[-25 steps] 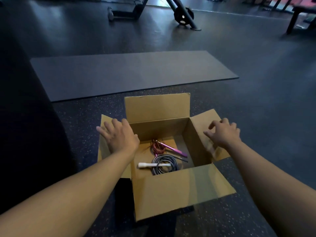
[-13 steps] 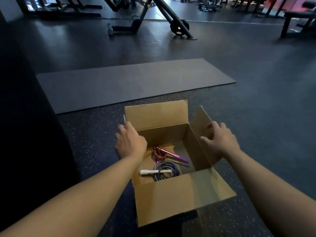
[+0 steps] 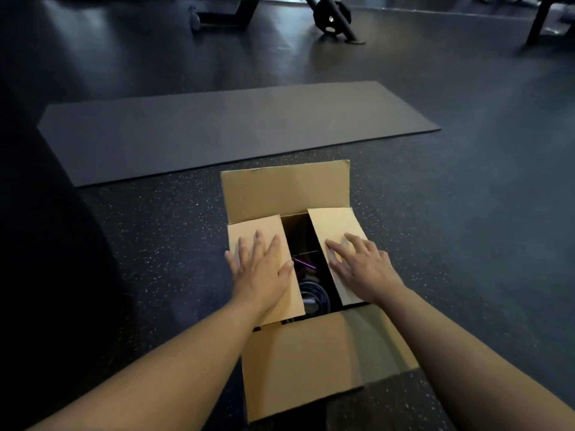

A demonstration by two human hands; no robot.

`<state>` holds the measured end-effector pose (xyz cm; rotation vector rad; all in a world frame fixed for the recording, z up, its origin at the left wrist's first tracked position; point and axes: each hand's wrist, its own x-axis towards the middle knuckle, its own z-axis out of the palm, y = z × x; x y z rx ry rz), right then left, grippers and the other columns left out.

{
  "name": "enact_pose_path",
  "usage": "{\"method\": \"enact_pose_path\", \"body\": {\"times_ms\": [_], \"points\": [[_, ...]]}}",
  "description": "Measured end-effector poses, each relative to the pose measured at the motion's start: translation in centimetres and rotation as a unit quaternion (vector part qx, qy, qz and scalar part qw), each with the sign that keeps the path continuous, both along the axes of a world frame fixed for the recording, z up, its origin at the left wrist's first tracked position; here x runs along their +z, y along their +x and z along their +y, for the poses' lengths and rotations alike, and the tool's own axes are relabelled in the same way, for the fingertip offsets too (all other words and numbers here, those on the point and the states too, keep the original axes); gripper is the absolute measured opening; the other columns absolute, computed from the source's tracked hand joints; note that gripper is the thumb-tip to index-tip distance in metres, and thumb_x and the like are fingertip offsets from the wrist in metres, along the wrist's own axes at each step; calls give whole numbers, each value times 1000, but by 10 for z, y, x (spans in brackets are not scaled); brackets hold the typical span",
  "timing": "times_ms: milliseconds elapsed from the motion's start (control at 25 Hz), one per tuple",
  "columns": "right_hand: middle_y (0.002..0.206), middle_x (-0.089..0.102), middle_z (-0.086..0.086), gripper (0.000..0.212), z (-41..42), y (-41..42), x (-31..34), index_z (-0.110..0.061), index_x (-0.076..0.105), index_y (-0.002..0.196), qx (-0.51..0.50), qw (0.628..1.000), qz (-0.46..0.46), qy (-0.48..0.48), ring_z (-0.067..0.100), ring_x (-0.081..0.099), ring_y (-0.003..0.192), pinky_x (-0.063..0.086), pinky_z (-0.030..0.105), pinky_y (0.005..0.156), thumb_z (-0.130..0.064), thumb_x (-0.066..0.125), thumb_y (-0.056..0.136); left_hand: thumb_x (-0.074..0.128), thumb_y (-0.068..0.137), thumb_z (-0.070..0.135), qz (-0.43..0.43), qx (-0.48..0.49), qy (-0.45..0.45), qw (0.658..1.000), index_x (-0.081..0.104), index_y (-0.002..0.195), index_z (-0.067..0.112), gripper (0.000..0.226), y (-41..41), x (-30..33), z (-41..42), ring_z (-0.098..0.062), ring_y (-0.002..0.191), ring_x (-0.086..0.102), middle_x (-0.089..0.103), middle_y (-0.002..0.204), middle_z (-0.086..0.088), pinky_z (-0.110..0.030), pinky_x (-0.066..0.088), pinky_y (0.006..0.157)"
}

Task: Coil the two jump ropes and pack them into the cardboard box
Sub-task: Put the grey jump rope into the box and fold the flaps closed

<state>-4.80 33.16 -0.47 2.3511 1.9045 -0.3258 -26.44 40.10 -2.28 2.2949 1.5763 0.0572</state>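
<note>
The cardboard box stands on the speckled floor in front of me. Its two side flaps are folded down over the opening. My left hand lies flat on the left flap with fingers spread. My right hand presses flat on the right flap. Through the gap between the flaps I see a coiled grey jump rope and the purple handle of the other jump rope. The far flap stands upright and the near flap hangs out toward me.
A long dark exercise mat lies on the floor beyond the box. Gym equipment with a weight plate stands at the back. A dark bulky shape fills the left side.
Both side flaps have been swung from open to folded down over the box. My hands moved inward with them and now lie flat on top. The ropes are mostly covered.
</note>
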Motion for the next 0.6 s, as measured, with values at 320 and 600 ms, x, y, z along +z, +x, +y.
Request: {"method": "enact_pose_path", "body": {"times_ms": [320,600], "points": [[175,-15,1,67,13,16,-44,-43,-6,163,51,997,-47,-26,27,-18,160,-7,62,124,-67,11,102,16,100,68,108,-44,97,988,-3,164,24,80,-6,-45,6,-38,157,-15,-12,172,-13,-58,-7,125],[173,-21,6,69,17,16,-45,-37,-9,164,62,992,-79,-71,30,-23,158,-12,60,125,-61,20,106,17,100,69,146,-63,104,982,-1,164,21,81,-5,-48,9,-39,157,-11,-8,172,-16,-57,-3,125]]}}
